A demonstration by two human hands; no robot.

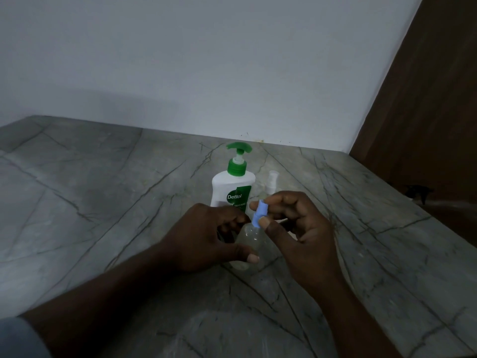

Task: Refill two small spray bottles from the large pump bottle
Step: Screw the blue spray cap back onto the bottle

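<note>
Before the pump bottle [233, 187], left hand [204, 236] clasps the spray bottle [251, 236], right hand [299, 223] pinching its blue cap [259, 213].

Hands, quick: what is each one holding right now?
Left hand: grips the clear spray bottle by its body.
Right hand: pinches the blue spray top at the bottle's neck.

The person wears a pale blue-grey sleeve [20, 339], of which only a soft, blurred edge is visible. Beyond the sleeve the left forearm [103, 293] is bare up to the left hand [204, 236]. The right forearm [348, 319] and the right hand [296, 223], well apart from the sleeve, are bare too. The thumbnails [253, 258] are cut short.
</note>
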